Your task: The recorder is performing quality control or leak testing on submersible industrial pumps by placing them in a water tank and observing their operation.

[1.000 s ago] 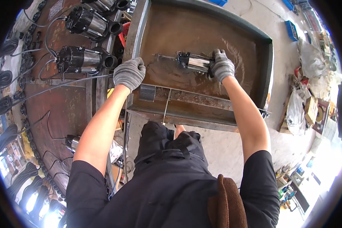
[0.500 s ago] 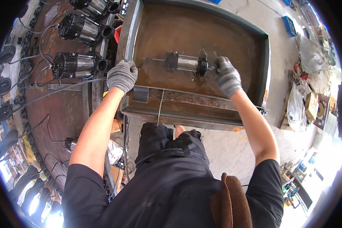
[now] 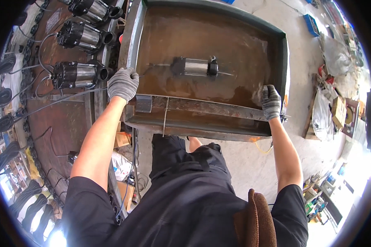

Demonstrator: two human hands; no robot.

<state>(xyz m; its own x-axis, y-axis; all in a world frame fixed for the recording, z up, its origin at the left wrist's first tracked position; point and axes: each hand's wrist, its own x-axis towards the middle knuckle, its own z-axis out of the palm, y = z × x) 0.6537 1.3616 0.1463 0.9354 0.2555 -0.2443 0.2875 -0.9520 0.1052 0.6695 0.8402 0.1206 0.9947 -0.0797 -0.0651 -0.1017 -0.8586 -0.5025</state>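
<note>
My gloved left hand (image 3: 122, 85) is closed over the tank's left rim (image 3: 133, 37), beside a grey cable. The steel tank holds shallow brown water. A cylindrical black and silver pump (image 3: 196, 66) lies on its side in it, a thin shaft or line at each end, untouched by my right hand. My gloved right hand (image 3: 271, 103) has curled fingers at the right end of the inner crossbar (image 3: 210, 105); what they grip is unclear.
More pumps (image 3: 72, 75) with cables stand on the rusty bench (image 3: 55, 119) at left, several coiled cables (image 3: 2, 123) beyond. Wrapped bundles (image 3: 321, 123), boxes (image 3: 339, 113) and a blue crate (image 3: 311, 25) lie on the floor (image 3: 301, 61) at right.
My right hand has let go of the pump and moved right and down toward the tank's near right corner. The pump stays lying in the water. My left hand stays on the rim.
</note>
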